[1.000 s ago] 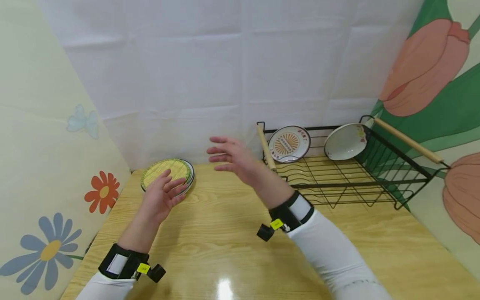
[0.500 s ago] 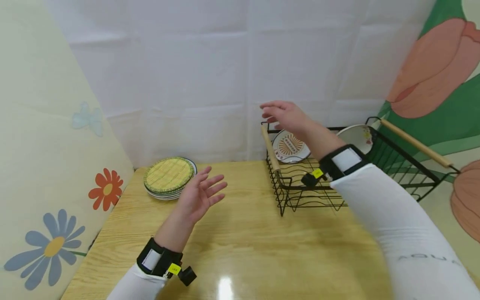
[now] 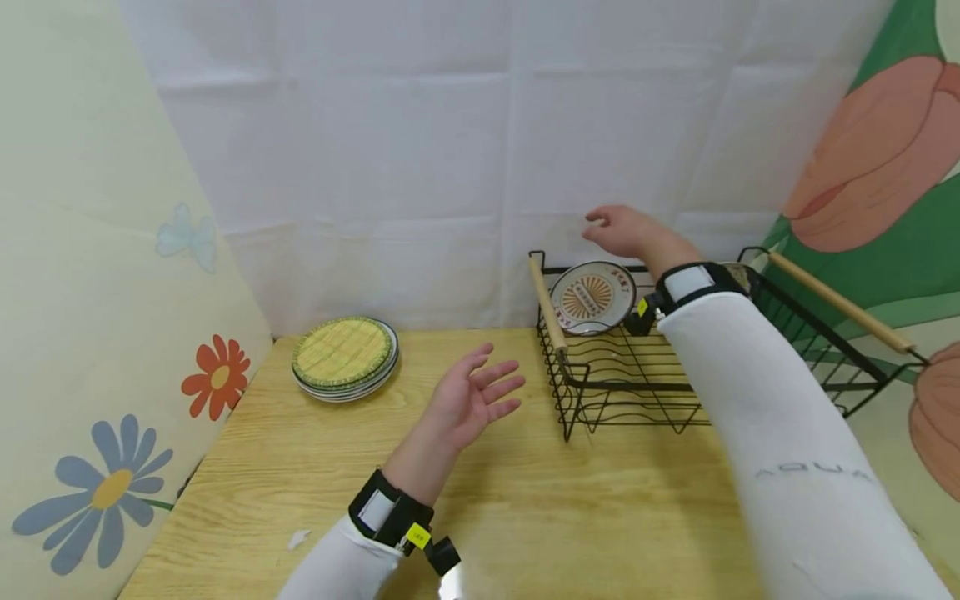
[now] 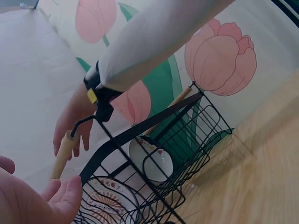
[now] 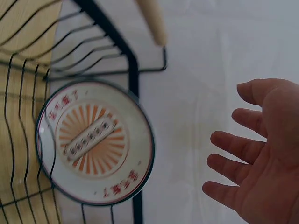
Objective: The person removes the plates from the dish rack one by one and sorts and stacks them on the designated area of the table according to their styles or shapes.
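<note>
My right hand [image 3: 628,231] hovers above the back rim of a black wire dish rack [image 3: 622,385], its fingers loosely bent with nothing in them. Just below it, a white plate with an orange sunburst [image 3: 592,297] leans upright in the rack's left end; the right wrist view shows this plate [image 5: 135,135] apart from the fingers. A white bowl [image 4: 158,165] sits farther along the rack, mostly hidden by the right arm in the head view. My left hand [image 3: 468,402] is held over the table, palm up, fingers relaxed, left of the rack and holding nothing.
A stack of plates with a yellow-green one on top [image 3: 345,354] stands at the table's back left. Wooden handles [image 3: 547,304] top the rack's two ends. A white cloth [image 3: 375,167] hangs behind the table. A small white scrap [image 3: 297,539] lies near the front left.
My right hand has moved right and up, from beside the rack to over its back rim. The left hand has shifted right, away from the plate stack. Both hands stay without anything in them.
</note>
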Demonstrator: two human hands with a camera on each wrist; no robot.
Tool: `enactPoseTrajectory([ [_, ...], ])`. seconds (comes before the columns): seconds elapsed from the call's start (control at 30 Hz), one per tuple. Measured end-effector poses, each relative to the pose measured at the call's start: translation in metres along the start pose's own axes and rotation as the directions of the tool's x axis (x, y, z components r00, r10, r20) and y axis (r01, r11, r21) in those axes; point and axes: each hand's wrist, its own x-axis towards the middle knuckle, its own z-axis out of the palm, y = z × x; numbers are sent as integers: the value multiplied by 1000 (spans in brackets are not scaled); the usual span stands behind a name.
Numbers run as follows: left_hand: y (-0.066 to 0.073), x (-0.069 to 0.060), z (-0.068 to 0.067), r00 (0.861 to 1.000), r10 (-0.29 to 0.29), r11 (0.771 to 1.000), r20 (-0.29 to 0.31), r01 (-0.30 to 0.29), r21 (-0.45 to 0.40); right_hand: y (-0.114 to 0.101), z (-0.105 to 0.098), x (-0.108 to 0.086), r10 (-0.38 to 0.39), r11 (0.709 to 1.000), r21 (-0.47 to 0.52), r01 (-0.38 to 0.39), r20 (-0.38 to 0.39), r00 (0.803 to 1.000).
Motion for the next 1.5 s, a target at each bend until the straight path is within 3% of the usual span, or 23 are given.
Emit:
enactPoseTrajectory([
  [0.1, -4, 1, 6, 1000, -11, 1000, 3, 11, 2, 12, 6, 6, 29, 997, -73, -28, 13, 1000],
  [0.3, -11, -1, 10, 999, -31, 999, 22, 30, 16, 35, 28, 12, 30, 993, -112, -30, -7, 1000],
  [0.63, -16, -3, 7, 999, -35, 998, 12, 35, 45, 51, 55, 21, 58, 995, -75, -59, -18, 998],
  [0.9, -16, -5, 5, 999, -40, 998, -6, 40, 55, 58, 62, 18, 34, 987, -154, -46, -82, 996],
  [1.13, -16, -5, 4, 998, -61, 997, -4, 62, 54, 68, 67, 10, 14, 974, -224, -33, -83, 996],
  [1.5, -19, -2, 4, 998, -62, 996, 5, 62, 64, 72, 67, 4, 59, 977, -198, -76, -91, 994],
])
